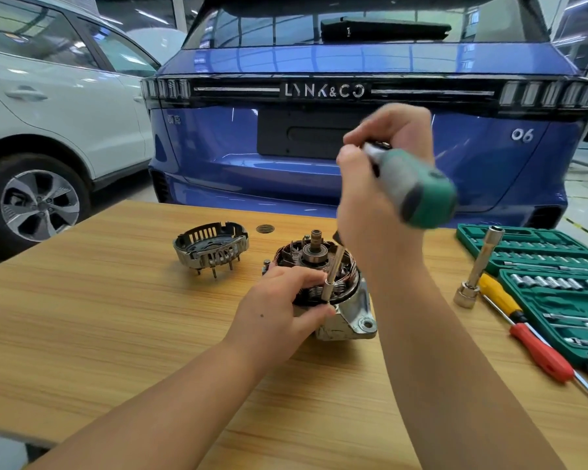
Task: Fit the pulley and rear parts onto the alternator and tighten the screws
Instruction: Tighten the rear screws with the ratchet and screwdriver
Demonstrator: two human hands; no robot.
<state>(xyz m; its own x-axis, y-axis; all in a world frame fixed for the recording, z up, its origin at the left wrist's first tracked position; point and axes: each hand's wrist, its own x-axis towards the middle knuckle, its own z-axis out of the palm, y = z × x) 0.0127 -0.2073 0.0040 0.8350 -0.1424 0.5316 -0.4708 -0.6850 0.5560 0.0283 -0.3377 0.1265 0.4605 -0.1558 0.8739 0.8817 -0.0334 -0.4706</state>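
Alternator of bright metal and copper windings [336, 300] is sitting mid-table, left hand [286, 307] gripping it, right hand [381, 184] clutching the green-handled socket driver [411, 184], seemingly tightening a screw, while the slotted rear cover [211, 245] is waiting unfitted.

1. One silver alternator body with copper windings [333, 290].
2. One detached black-and-chrome slotted rear cover [211, 247].
3. One green-and-grey-handled ratchet driver [411, 184].
4. Two screwdrivers: one with a yellow handle [498, 295], one with a red handle [540, 352].
5. One long chrome socket wrench [479, 266].
6. Two green socket-set trays [557, 293].
7. Two cars: one blue [353, 137], one white [48, 106].
8. Two bare hands: left [282, 307], right [384, 184].
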